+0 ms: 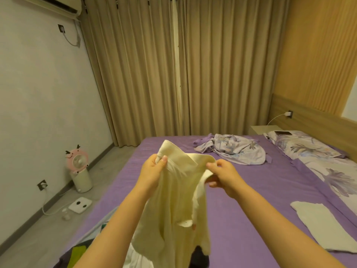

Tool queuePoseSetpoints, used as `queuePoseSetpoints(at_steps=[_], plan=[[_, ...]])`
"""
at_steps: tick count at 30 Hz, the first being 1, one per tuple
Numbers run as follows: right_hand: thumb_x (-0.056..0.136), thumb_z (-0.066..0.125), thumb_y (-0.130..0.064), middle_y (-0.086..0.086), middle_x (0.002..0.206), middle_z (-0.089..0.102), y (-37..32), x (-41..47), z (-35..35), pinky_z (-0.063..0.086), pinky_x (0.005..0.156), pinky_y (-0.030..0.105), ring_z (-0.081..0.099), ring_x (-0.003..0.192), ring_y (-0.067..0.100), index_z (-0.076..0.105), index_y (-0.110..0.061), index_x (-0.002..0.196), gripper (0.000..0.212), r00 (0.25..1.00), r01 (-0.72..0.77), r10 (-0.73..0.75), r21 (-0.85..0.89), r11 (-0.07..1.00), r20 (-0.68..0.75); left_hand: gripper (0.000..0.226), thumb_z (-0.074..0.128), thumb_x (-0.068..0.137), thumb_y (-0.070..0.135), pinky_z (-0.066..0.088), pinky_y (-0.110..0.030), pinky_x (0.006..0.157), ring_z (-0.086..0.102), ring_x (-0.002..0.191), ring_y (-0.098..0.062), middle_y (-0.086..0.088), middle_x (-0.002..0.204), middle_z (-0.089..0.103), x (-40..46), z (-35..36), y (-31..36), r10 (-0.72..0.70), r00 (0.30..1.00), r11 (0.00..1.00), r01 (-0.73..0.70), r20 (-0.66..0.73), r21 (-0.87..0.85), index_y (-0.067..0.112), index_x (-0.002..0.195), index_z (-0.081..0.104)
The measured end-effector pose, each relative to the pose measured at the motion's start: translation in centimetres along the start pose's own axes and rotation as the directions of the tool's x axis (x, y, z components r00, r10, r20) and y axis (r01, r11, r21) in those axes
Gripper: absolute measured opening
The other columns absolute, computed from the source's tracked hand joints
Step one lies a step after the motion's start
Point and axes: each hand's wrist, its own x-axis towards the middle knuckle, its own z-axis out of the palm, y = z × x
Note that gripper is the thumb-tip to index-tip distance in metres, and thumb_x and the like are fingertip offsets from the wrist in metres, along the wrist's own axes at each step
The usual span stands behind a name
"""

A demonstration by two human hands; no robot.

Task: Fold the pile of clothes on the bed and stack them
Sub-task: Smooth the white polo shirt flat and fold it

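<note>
Head view only. Cream collared shirt (179, 192) held up over the purple bed (251, 200), hanging from both hands. Left hand (152, 172) grips the collar's left end — fingers curled round the fabric, thumb pressed on the front of it. Right hand (222, 176) pinches the collar's other end between thumb and forefinger, remaining fingers curled below the cloth. Shirt body drapes down from the fingers between the two forearms; small white tag shows low on the cloth.

Beneath the hanging hem, near the bottom edge — remaining clothes pile (108, 252), with white, dark and green pieces partly hidden by the arms. Well right of the right fingers, a folded white garment (326, 225) lies flat on the sheet. Beyond the fingers, a crumpled floral quilt cover (231, 149); further right, a floral pillow (301, 146) with a dark phone (283, 133) resting on it.
</note>
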Motion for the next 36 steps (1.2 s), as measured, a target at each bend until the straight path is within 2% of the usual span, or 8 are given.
queuePoseSetpoints(at_steps=[7, 9, 15, 19, 23, 28, 32, 36], plan=[[0.097, 0.046, -0.005, 0.012, 0.083, 0.074, -5.1, -2.8, -1.0, 0.058, 0.057, 0.025, 0.073, 0.076, 0.020, 0.048, -0.001, 0.107, 0.012, 0.999, 0.015, -0.027, 0.386, 0.922, 0.026, 0.035, 0.069, 0.083, 0.045, 0.056, -0.027, 0.076, 0.065, 0.097, -0.008, 0.013, 0.102, 0.067, -3.0, 5.7, 1.2, 0.104, 0.945, 0.972, -0.030, 0.311, -0.235, 0.032, 0.112, 0.054], [0.097, 0.045, -0.007, 0.009, 0.086, 0.075, -6.0, -3.4, -1.9, 0.057, 0.059, 0.023, 0.073, 0.079, 0.018, 0.051, -0.001, 0.111, 0.016, 0.996, 0.049, -0.068, 0.326, 0.944, 0.048, 0.052, 0.077, 0.074, 0.033, 0.054, -0.021, 0.074, 0.064, 0.100, -0.002, 0.017, 0.107, 0.066, -3.3, 7.9, 1.9, 0.177, 0.932, 0.972, -0.115, 0.317, -0.205, 0.034, 0.119, 0.051], [0.084, 0.071, -0.019, -0.008, 0.098, 0.063, -6.9, -5.5, -10.1, 0.046, 0.072, 0.010, 0.059, 0.086, -0.004, 0.056, -0.012, 0.108, 0.030, 0.875, 0.386, -0.451, -0.308, 0.870, -0.177, 0.012, 0.071, 0.085, 0.015, 0.057, -0.038, 0.070, 0.065, 0.077, -0.021, -0.007, 0.081, 0.069, -2.3, 12.7, 5.2, 0.125, 0.973, 0.949, -0.061, 0.193, -0.309, 0.005, 0.089, 0.066], [0.080, 0.075, -0.025, -0.008, 0.112, 0.063, -3.4, -7.0, -15.3, 0.053, 0.080, 0.017, 0.063, 0.099, 0.002, 0.054, -0.026, 0.119, 0.044, 0.959, 0.263, -0.281, -0.275, 0.925, -0.028, 0.010, 0.069, 0.085, 0.013, 0.058, -0.035, 0.065, 0.069, 0.074, -0.021, -0.007, 0.082, 0.073, -1.9, 16.4, 7.6, 0.082, 0.976, 0.893, 0.017, 0.199, -0.450, 0.006, 0.093, 0.067], [0.085, 0.069, -0.020, -0.008, 0.092, 0.069, -0.3, -7.1, -19.0, 0.053, 0.075, 0.023, 0.066, 0.086, 0.009, 0.061, -0.034, 0.098, 0.021, 0.933, 0.254, -0.317, -0.307, 0.917, -0.173, 0.010, 0.068, 0.085, 0.012, 0.058, -0.036, 0.068, 0.069, 0.074, -0.020, -0.007, 0.083, 0.072, -1.5, 20.0, 9.1, 0.033, 0.982, 0.868, 0.064, 0.185, -0.492, 0.009, 0.095, 0.068], [0.093, 0.055, -0.010, -0.011, 0.080, 0.066, -1.4, -6.6, -25.4, 0.041, 0.063, 0.008, 0.056, 0.070, -0.002, 0.065, -0.034, 0.087, 0.027, 0.830, 0.387, -0.493, -0.368, 0.845, -0.260, 0.013, 0.069, 0.084, 0.008, 0.058, -0.037, 0.071, 0.069, 0.077, -0.019, -0.007, 0.088, 0.072, -1.2, 23.3, 9.6, 0.031, 0.994, 0.924, 0.011, 0.102, -0.381, 0.008, 0.097, 0.067], [0.096, 0.052, -0.013, -0.009, 0.098, 0.068, -3.9, -6.0, -29.5, 0.044, 0.083, 0.013, 0.059, 0.094, 0.004, 0.068, -0.021, 0.103, 0.019, 0.840, 0.435, -0.518, -0.369, 0.822, -0.163, 0.007, 0.073, 0.081, 0.014, 0.056, -0.026, 0.061, 0.066, 0.068, -0.008, 0.004, 0.075, 0.070, -1.6, 25.1, 9.7, 0.110, 0.994, 0.977, -0.103, 0.025, -0.186, 0.019, 0.083, 0.068], [0.094, 0.057, -0.017, -0.018, 0.090, 0.070, -5.3, -6.9, -32.6, 0.044, 0.076, 0.006, 0.060, 0.086, -0.008, 0.069, -0.028, 0.095, 0.017, 0.863, 0.475, -0.506, -0.340, 0.812, -0.001, 0.010, 0.077, 0.079, 0.020, 0.055, -0.022, 0.059, 0.065, 0.069, -0.007, 0.005, 0.075, 0.069, -2.8, 25.0, 10.2, 0.164, 0.986, 0.985, -0.162, 0.032, -0.054, 0.026, 0.082, 0.069]])
